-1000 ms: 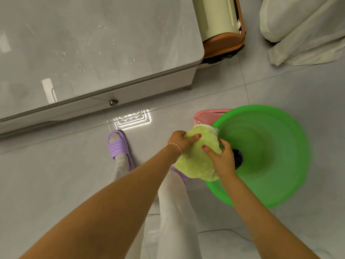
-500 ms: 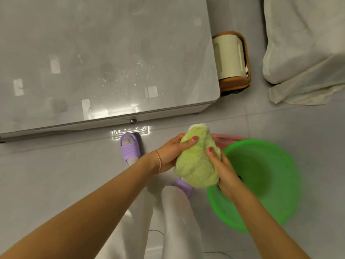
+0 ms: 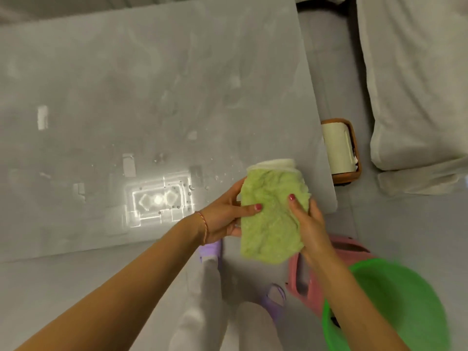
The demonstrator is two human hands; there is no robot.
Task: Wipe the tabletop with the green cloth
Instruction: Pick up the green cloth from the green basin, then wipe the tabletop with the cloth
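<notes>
Currently left hand [image 3: 222,216] and right hand [image 3: 310,224] grip one green cloth [image 3: 272,219] above the tabletop [image 3: 152,97] corner; one basin [image 3: 395,307] alongside.

We stand in what looks like a home living space: a low grey glossy table [image 3: 162,102] on a grey tiled floor [image 3: 63,287], a pale fabric-draped sofa or bed [image 3: 415,79] beside it, our purple slippers [image 3: 210,250], and a green plastic basin [image 3: 395,305] by a pink stool [image 3: 352,249].
</notes>
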